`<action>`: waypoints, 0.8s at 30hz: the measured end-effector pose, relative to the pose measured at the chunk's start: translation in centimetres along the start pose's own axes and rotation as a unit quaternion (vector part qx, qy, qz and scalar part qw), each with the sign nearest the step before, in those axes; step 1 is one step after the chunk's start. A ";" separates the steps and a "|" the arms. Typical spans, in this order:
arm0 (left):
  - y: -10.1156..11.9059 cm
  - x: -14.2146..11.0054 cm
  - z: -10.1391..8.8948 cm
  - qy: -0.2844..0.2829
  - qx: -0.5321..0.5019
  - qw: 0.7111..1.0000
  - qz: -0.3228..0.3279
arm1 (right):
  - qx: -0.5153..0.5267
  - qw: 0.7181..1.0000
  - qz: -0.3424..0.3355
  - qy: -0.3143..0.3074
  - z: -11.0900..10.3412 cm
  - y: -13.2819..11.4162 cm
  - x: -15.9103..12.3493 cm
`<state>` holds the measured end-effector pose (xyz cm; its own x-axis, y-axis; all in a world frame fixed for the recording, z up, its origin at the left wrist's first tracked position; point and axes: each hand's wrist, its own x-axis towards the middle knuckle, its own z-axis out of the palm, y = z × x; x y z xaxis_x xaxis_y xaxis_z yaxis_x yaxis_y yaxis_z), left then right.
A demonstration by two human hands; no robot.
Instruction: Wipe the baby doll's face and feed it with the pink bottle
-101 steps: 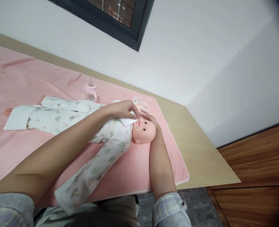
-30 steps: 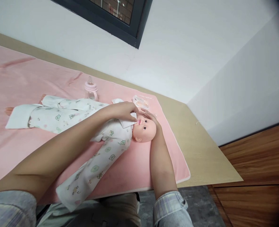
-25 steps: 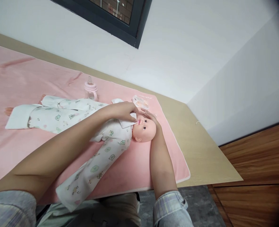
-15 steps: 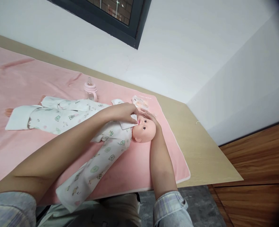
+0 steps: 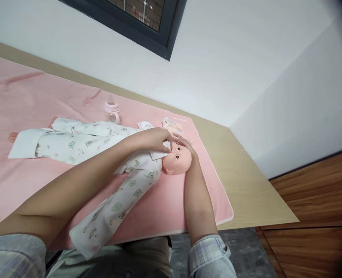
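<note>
A baby doll (image 5: 180, 165) lies on its back in white printed pajamas (image 5: 80, 144), head to the right and bare feet to the left. My left hand (image 5: 159, 138) is closed on a white cloth (image 5: 159, 155), pressed at the doll's mouth and chin. Along the far side of the doll's head rests my right hand (image 5: 186, 143), its fingers stretched out against the cheek and the palm by the crown. My forearm covers part of the doll's chest. One pajama sleeve (image 5: 115, 206) stretches toward the table's near edge.
Beyond the doll a pink baby bottle (image 5: 112, 112) with a handle stands upright. Near the head lies a small clear packet (image 5: 172, 125). A pink blanket (image 5: 165, 208) covers much of the wooden table (image 5: 246, 193). A white wall (image 5: 211, 58) rises behind.
My left hand has shifted slightly to the right with the cloth, which now covers more of the doll's mouth. My right hand stays at the head.
</note>
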<state>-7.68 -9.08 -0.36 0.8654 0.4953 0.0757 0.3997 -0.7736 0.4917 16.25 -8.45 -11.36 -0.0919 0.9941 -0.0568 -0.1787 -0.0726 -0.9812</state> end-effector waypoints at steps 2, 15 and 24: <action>0.0 0.0 0.0 0.012 0.006 1.000 0.001 | 0.001 1.000 -0.006 0.002 0.0 0.0 0.1; 0.1 0.8 0.7 0.121 -0.010 0.993 -0.016 | -0.007 1.000 -0.017 -0.005 -0.8 0.7 0.8; 0.6 0.7 0.8 0.116 0.003 0.993 -0.024 | -0.031 0.999 -0.029 0.007 -0.2 0.2 0.5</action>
<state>-6.59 -9.46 -0.71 0.7535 0.6080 0.2503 0.4407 -0.7494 0.4941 16.41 -7.96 -11.63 -0.0702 0.9975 -0.0014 -0.1230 -0.0100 -0.9924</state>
